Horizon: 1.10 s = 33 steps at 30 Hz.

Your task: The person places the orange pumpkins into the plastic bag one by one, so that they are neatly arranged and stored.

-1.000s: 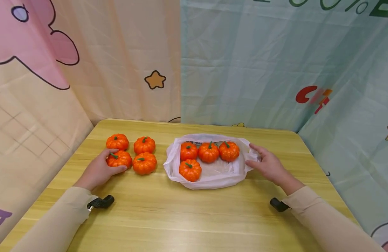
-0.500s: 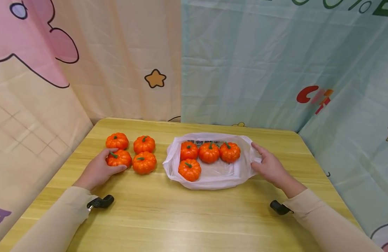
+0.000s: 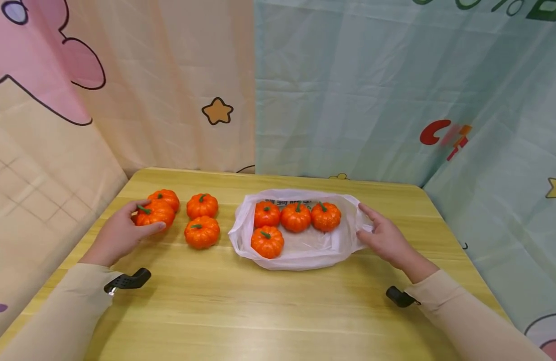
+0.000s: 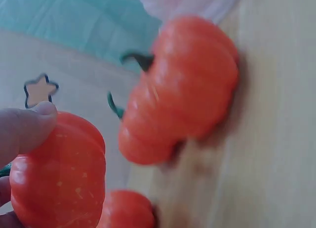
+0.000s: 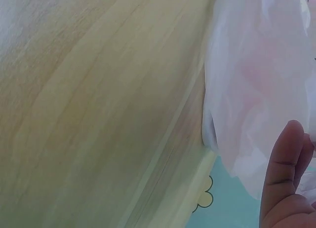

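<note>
My left hand (image 3: 115, 234) grips a small orange pumpkin (image 3: 156, 214) with a green stem, thumb on one side and fingers on the other. In the left wrist view the held pumpkin (image 4: 64, 173) appears raised off the table. Behind it sits another pumpkin (image 3: 166, 198), partly hidden. To its right stand a rear pumpkin (image 3: 202, 206) and a front pumpkin (image 3: 202, 233). My right hand (image 3: 388, 241) pinches the right edge of a white plastic bag (image 3: 305, 261), spread open on the table. Several pumpkins (image 3: 296, 217) lie inside, three along the back and one at front left.
The wooden table (image 3: 269, 311) extends in front of the bag toward me. Printed curtains (image 3: 341, 100) hang behind the table and along both sides. Dark print (image 3: 282, 202) shows on the bag's back inner wall.
My left hand has lifted the pumpkin and moved it slightly left, off its spot beside the others. The right hand stays at the bag's edge, which was drawn slightly to the right.
</note>
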{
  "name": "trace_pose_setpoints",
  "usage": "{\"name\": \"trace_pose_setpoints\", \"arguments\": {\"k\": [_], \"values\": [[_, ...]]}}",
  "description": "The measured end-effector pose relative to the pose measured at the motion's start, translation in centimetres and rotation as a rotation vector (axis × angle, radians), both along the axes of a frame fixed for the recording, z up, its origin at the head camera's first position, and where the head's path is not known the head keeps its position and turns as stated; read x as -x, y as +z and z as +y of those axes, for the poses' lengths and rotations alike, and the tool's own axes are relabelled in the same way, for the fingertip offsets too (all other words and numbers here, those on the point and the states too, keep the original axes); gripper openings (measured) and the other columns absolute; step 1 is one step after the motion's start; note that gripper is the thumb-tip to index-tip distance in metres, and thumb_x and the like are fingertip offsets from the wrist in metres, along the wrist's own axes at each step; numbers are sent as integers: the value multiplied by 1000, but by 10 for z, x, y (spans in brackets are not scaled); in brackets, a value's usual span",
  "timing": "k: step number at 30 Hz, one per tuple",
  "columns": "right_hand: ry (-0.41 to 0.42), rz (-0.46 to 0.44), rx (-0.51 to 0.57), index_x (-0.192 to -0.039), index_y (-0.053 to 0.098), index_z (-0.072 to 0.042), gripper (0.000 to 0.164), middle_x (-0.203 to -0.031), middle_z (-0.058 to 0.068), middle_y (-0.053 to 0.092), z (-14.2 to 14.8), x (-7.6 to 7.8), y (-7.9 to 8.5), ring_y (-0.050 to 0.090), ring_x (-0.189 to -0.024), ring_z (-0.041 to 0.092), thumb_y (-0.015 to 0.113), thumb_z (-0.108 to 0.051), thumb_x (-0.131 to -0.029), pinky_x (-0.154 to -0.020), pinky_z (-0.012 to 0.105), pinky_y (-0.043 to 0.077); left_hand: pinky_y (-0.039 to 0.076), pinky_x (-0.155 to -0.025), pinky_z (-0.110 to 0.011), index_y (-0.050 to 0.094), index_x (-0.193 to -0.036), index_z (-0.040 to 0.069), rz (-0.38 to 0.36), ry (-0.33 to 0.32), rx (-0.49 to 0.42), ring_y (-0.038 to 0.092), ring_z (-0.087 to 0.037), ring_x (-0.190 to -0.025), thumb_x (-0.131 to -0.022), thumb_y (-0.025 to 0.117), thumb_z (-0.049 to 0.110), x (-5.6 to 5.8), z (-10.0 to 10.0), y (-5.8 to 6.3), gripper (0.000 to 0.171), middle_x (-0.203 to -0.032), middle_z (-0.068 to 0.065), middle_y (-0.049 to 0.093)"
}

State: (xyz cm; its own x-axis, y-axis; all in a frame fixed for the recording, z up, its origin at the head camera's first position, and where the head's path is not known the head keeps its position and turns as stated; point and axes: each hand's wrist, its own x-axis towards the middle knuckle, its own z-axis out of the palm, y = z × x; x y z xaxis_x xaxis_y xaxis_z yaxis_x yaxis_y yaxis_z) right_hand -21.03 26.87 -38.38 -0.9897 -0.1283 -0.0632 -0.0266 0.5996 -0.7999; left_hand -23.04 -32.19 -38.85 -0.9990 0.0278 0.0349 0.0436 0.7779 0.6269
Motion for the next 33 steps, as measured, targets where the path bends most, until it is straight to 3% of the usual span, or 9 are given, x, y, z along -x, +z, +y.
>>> {"name": "trace_pose_setpoints", "arguments": {"k": [3, 6, 8, 13, 18, 24, 33], "values": [[-6, -12, 12, -169, 18, -7, 82, -61, -4, 39, 0, -2, 1, 38, -48, 11, 65, -12, -101, -49, 23, 44, 49, -82, -25, 41, -158, 4, 53, -23, -27, 59, -43, -116, -93, 77, 53, -1, 12, 14, 89, -141, -33, 56], [-7, -13, 16, -169, 18, -7, 82, -61, -5, 39, 0, -2, 1, 38, -49, 12, 65, -13, -102, -50, 22, 44, 48, -79, -14, 44, -158, 7, 103, -62, -55, 61, -39, -117, -91, 80, 50, -3, 31, 27, 88, -141, -27, 59], [-5, -10, 17, -169, 18, -7, 83, -62, -4, 40, 0, -2, 0, 38, -49, 12, 66, -13, -102, -50, 22, 44, 50, -86, -17, 44, -158, 8, 120, -92, -73, 61, -39, -119, -91, 81, 48, -3, 46, 37, 87, -141, -25, 60], [-1, -18, 24, -169, 17, -8, 83, -65, -3, 44, 0, -1, -1, 39, -50, 11, 66, -13, -102, -51, 22, 46, 54, -97, -44, 46, -157, 11, 113, -172, -98, 61, -37, -120, -91, 83, 43, -1, 80, 53, 83, -142, -19, 59], [-2, -20, 24, -169, 17, -8, 83, -62, -4, 43, 0, -1, -1, 40, -49, 12, 66, -14, -102, -51, 22, 46, 56, -92, -41, 50, -154, 13, 118, -245, -129, 61, -32, -112, -90, 85, 32, 2, 112, 62, 76, -141, -12, 59], [-2, -11, 24, -169, 18, -7, 83, -61, -4, 41, 0, -2, 0, 39, -50, 11, 65, -12, -101, -51, 22, 44, 54, -101, -45, 52, -153, 14, 122, -337, -157, 61, -30, -116, -88, 86, 29, 6, 148, 66, 74, -142, -9, 60], [-1, -9, 20, -169, 19, -7, 82, -60, -5, 40, -3, -3, 2, 38, -49, 12, 65, -12, -102, -49, 23, 44, 54, -109, -45, 56, -147, 18, 73, -477, -193, 61, -25, -126, -85, 88, 27, 13, 196, 59, 70, -147, -1, 56]]}}
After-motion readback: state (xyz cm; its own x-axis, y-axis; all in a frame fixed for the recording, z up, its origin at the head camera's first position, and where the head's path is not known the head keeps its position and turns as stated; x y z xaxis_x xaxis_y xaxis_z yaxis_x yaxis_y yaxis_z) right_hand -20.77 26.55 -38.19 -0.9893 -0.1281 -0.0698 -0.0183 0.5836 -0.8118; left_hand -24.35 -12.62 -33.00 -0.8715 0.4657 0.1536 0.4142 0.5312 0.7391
